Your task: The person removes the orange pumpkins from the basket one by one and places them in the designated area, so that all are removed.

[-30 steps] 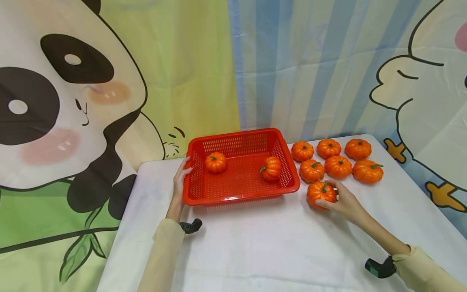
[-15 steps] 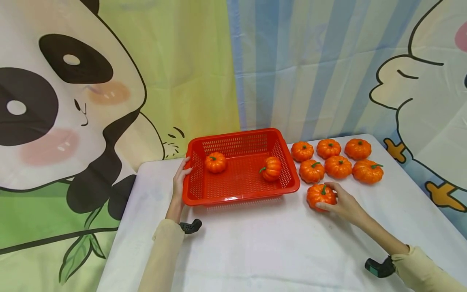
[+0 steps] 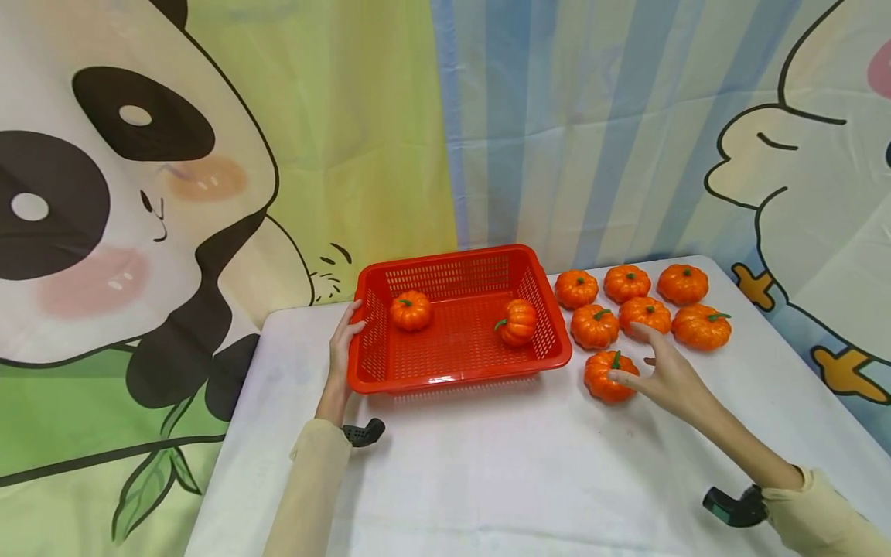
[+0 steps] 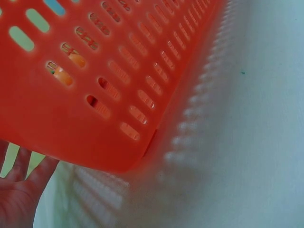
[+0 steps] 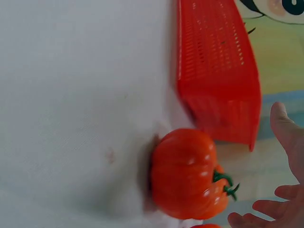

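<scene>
A red plastic basket (image 3: 459, 379) with slotted walls stands on the white table. My left hand (image 3: 341, 348) holds its left side, the fingertips at the rim; in the left wrist view, fingers (image 4: 40, 175) pass behind the basket edge. Inside lie two small orange pumpkins, one upright (image 3: 411, 310) at the left, another on its side (image 3: 518, 322) at the right. My right hand (image 3: 671, 379) hovers with thumb and fingers spread, close to the near loose pumpkin (image 3: 607, 377). Seen from the right wrist, that pumpkin (image 5: 183, 173) stands apart from the hand (image 5: 289, 190).
Several more pumpkins form two rows right of the basket, among them a front middle one (image 3: 642, 316) and a front right one (image 3: 701, 327). A cartoon-printed curtain (image 3: 515, 155) hangs behind the table (image 3: 473, 480). Both wrists wear black devices.
The fingers of my right hand have come off the near pumpkin and spread, and the hand has shifted up and right. The pumpkin stays nearly in place; the left hand and basket have not moved.
</scene>
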Available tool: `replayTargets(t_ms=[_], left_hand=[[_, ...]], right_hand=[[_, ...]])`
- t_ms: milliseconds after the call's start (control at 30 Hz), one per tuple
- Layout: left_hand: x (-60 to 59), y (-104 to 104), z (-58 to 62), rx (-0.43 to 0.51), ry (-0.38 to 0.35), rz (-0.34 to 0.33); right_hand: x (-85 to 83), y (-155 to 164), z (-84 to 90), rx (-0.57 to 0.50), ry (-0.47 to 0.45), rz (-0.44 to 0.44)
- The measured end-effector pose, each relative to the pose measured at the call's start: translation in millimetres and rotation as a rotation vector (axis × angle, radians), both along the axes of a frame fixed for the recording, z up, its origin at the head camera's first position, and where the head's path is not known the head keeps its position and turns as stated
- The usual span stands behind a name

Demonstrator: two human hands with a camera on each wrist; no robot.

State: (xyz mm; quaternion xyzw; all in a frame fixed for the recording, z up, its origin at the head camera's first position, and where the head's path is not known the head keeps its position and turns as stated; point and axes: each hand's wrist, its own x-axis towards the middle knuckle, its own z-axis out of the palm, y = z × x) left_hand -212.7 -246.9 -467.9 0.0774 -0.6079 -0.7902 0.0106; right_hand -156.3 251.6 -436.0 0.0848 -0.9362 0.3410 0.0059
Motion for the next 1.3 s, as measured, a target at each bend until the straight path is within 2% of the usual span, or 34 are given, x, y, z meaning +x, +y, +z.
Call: replayTargets(t_ms=[167,367,600,800,1000,1133,1300], left_hand=[[0.4,-0.4,0.5,-0.017,0.001,0.008],[0.3,-0.1,1.0,-0.023,-0.003,0.006],[0.5,-0.1,1.7,-0.013,-0.006,0.007],[0.0,-0.5,0.6,-0.009,-0.004,0.003],[0.6,-0.2,-0.1,-0.004,-0.010,-0.002],[0.7,0.0,0.9,-0.013,-0.016,0.005],[-0.1,0.4,0.5,-0.018,-0.001,0.011]], right_hand=[[8.2,-11.0,13.8,-0.034,0.016,0.040],[13.6,-17.5,21.1,-0.037,0.046,0.076],[18.4,-24.4,33.2,-0.031,0.013,0.111],[25.9,-35.1,41.2,-0.009,0.028,0.173],[31.7,-51.7,47.4,-0.057,-0.013,0.246],[30.5,-64.7,53.5,-0.063,-0.052,0.303],[22.2,-80.6,62.2,-0.033,-0.022,0.380]])
